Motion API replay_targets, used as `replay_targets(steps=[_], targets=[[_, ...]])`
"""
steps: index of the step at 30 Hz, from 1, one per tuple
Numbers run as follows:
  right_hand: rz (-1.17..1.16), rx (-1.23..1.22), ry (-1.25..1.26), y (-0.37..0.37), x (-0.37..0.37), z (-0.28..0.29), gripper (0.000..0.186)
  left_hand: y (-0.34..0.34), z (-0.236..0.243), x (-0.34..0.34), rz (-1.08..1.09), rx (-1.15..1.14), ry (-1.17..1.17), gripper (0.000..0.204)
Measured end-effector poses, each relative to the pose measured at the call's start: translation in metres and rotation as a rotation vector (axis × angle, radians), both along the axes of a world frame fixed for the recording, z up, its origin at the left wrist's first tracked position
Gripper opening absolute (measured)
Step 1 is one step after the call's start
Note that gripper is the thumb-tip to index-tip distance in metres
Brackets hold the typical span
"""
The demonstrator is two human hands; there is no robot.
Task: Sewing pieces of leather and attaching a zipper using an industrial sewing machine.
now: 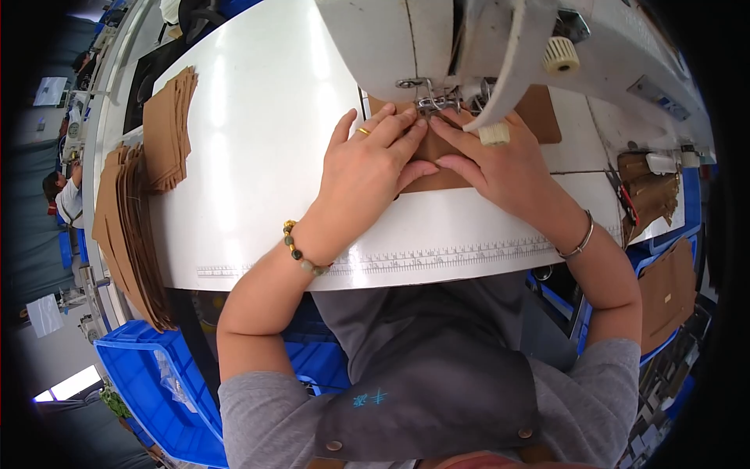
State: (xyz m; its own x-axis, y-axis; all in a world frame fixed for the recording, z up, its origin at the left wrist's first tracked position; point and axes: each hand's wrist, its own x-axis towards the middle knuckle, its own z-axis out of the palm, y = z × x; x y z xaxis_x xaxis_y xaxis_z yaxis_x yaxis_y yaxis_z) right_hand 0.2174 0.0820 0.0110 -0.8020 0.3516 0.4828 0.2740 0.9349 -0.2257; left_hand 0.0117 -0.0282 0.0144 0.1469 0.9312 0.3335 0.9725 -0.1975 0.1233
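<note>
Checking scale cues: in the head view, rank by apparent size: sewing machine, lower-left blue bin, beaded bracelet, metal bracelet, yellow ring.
1. Sewing machine
2. Blue bin
3. Beaded bracelet and metal bracelet: too alike to rank
4. Yellow ring

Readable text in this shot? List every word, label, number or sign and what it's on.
Apron: light-blue stitched characters on the chest; not copied out here.
Ruler strip along the front of the white table: scale marks with tiny figures, too small to read.
Plate on the sewing machine: any lettering is too blurred to read.
No other text is legible.
</note>
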Motion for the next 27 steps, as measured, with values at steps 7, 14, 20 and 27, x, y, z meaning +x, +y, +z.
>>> replay_targets(steps=[7,14,20,27], targets=[[-0.003,-0.022,0.006,0.0028,-0.001,-0.0009,0.043,0.0015,0.0007,-0.0009,0.0,-0.01,-0.033,0.052],[0.012,-0.022,-0.007,0.0046,-0.001,-0.0024,0.043,0.0022,-0.0002,-0.0012,-0.005,-0.011,-0.039,0.051],[-0.006,-0.017,-0.001,0.004,-0.0008,-0.0034,0.046,0.0021,0.0005,-0.0008,-0.003,-0.015,-0.026,0.051],[0.002,-0.028,-0.003,0.0034,-0.0006,-0.0015,0.047,0.0023,0.0008,-0.0006,-0.012,-0.016,-0.035,0.05]])
